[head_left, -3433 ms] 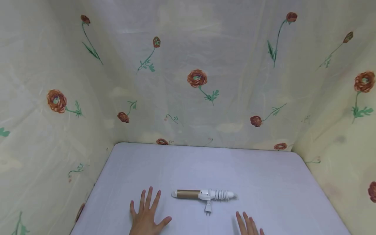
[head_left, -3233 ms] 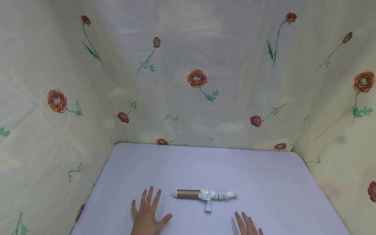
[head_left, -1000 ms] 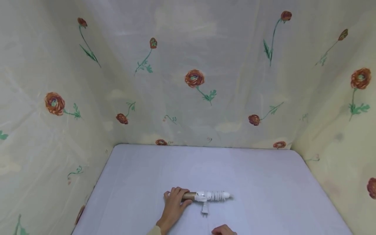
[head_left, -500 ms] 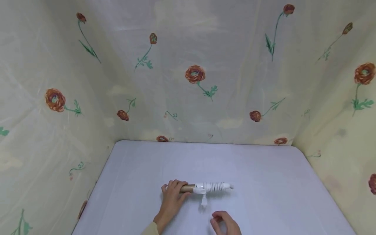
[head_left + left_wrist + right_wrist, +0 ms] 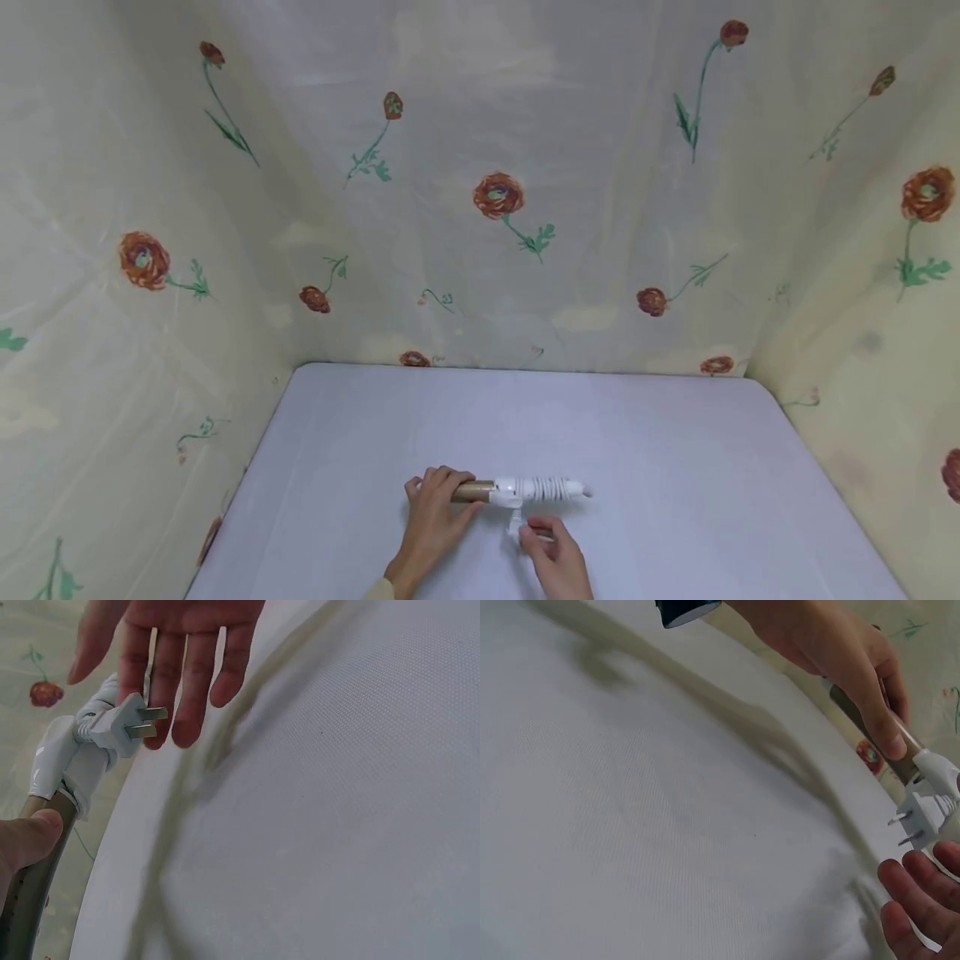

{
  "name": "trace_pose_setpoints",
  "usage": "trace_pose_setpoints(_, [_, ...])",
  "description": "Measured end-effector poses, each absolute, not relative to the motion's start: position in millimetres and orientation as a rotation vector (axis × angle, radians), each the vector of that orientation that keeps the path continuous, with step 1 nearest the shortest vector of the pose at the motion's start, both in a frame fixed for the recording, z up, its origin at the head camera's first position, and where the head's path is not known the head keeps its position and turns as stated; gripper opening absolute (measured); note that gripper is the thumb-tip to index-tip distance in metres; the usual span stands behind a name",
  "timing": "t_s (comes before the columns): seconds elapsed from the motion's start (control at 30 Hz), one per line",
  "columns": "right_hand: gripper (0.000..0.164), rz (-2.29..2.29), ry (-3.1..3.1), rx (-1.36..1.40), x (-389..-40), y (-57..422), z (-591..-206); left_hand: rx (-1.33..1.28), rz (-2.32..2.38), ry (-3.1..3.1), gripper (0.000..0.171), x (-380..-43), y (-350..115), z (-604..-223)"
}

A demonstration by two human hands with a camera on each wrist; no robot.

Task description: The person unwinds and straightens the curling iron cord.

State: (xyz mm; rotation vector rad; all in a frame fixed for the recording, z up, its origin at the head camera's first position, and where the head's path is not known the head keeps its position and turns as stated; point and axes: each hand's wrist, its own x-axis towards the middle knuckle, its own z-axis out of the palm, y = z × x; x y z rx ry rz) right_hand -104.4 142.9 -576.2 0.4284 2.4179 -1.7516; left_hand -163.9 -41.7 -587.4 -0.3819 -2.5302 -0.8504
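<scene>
While the left hand [image 5: 432, 517] holds the gold barrel [image 5: 472, 492] of a curling iron [image 5: 506, 487], the right hand [image 5: 558, 557] has come forward to the plug [image 5: 121, 729]. A moment earlier the right hand stood apart from the plug, closer to the person; the left hand already had the barrel then, whereas in the earliest views it was spread beside the curling iron. With this change both hands are at one object, and the work may be judged to have passed from taking hold of the barrel to attending to the plug, the left hand serving as the steadying support.

Position: the curling iron lies crosswise before the person, seen against the white table [image 5: 660, 450], with its cord-wound handle [image 5: 551, 490] toward the right. The plug projects from the near side, its two metal prongs [image 5: 152, 714] bare.

Grip: the left thumb [image 5: 36, 834] bears on the barrel, the fingers curving over it in a narrow hold. The right fingers [image 5: 199, 682] extend loosely, the thumb standing apart, with nothing pinched; because finger and plug overlap, contact between them cannot be told.
</scene>
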Motion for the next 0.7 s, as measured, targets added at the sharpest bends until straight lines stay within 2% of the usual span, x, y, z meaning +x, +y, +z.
trace_pose_setpoints(0.07, [0.053, -1.806, 2.357, 0.409, -106, 140, -578, -0.383, -0.862, -2.54, 0.038, -163, -41, -588])
trace_pose_setpoints(0.3, [0.044, -1.962, 2.331, 0.407, -113, 133, -578, -0.355, -0.879, -2.554, 0.038, -163, -38, -584])
trace_pose_setpoints(0.7, [0.031, -1.953, 2.448, 0.39, -124, 128, -561, -0.344, -0.867, -2.474, 0.043, -173, -41, -573])
